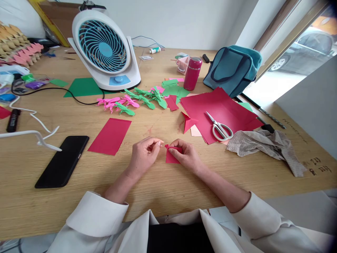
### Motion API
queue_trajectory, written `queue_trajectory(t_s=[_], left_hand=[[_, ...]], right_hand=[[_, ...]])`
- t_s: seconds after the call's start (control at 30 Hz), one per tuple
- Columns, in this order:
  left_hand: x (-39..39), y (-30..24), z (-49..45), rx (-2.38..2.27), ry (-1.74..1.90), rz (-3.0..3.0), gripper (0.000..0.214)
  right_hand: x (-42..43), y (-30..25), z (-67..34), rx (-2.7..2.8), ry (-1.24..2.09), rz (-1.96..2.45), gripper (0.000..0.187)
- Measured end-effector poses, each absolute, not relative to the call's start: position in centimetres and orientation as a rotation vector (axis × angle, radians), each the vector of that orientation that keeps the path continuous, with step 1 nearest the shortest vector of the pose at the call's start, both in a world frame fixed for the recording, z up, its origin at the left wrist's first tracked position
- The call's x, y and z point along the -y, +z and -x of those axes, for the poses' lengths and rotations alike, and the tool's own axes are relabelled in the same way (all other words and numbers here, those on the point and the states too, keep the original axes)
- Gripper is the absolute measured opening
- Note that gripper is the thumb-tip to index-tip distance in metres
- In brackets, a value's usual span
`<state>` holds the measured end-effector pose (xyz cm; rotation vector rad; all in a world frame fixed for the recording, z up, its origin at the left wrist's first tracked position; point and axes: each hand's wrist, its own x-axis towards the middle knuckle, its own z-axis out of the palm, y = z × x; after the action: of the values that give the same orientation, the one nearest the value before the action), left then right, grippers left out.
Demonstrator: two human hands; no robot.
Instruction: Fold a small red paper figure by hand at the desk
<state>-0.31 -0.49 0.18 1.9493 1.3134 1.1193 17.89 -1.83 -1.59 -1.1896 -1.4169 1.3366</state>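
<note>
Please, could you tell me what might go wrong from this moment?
The small red paper pinched in the right hand could tear or crease wrongly at its twisted upper end, where the left hand is close.

If the fan blows, the light pink and green paper figures in front of it might scatter; I cannot tell whether it is running.

The scissors lie on the large red sheets, so pulling a sheet might drag them.

One head-worn view from close above, forward and down across the wooden table point(168, 191) to the wall point(184, 23)
</note>
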Motion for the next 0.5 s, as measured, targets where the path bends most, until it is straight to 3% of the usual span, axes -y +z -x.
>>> queue_trajectory(t_s=[0.2,0.5], left_hand=[[-0.19,0.31,0.32,-1.121,0.923,-1.411,0.025],[-0.08,-0.02,0.25,-1.014,0.868,-1.274,0.029]], right_hand=[[1.88,-1.45,-17.99,1.461,1.355,1.172,0.022],[1.91,-1.09,-18.02,1.51,1.323,1.228,0.021]])
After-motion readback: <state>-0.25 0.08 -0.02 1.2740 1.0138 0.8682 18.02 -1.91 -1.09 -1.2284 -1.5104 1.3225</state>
